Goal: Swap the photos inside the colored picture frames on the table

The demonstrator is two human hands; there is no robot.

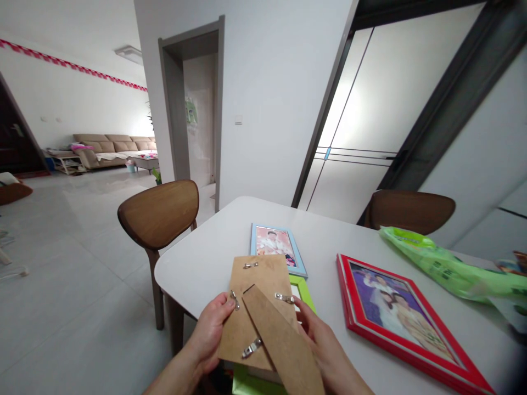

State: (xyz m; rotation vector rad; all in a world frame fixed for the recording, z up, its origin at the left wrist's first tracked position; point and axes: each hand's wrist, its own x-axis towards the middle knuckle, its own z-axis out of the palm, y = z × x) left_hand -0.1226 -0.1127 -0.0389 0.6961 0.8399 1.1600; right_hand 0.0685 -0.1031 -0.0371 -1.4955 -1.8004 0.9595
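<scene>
Between my two hands is a brown picture-frame backing board [239, 277], with several metal clips and a stand leg [280, 334] on its face. My left hand [212, 326] pinches the board's left edge, thumb beside a clip. At the right edge my right hand [319, 334] grips the board, with fingers near another clip. Beneath the board, a green picture frame [305, 291] shows in part; the rest is hidden. Just beyond lies a light-blue picture frame [276, 244] with a photo, its near part covered by the board.
On the right of the white table [197, 258] lies a red picture frame [346, 296] with a photo. Behind it is a green plastic bag [448, 269]. One wooden chair [164, 214] stands at the left, another chair [411, 208] at the far right.
</scene>
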